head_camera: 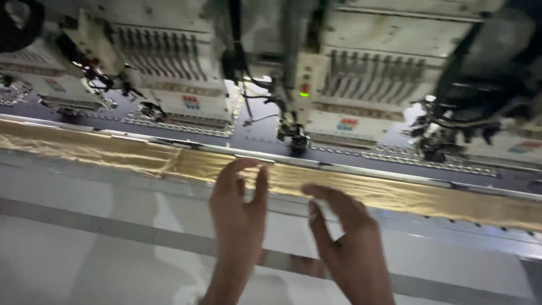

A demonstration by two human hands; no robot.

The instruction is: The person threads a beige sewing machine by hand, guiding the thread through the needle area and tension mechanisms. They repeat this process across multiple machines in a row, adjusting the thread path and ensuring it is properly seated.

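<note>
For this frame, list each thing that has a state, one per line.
left hand: open, empty, fingers over the gold fabric's edge
right hand: open, empty, fingers curled
gold fabric: stretched flat along the frame, wrinkled at left
embroidery head: green lamp lit
dark fabric: flat, chain pattern stitched

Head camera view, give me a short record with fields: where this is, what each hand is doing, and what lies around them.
setting: multi-head embroidery machine over a long work table
left hand: open, fingers spread, holding nothing, raised in front of the gold fabric strip
right hand: open, fingers curled, holding nothing, just below the same strip
dark fabric: stretched under the embroidery heads, with pale stitched bands
indicator light: green, on the middle head
blur: motion blur hides finer detail
</note>
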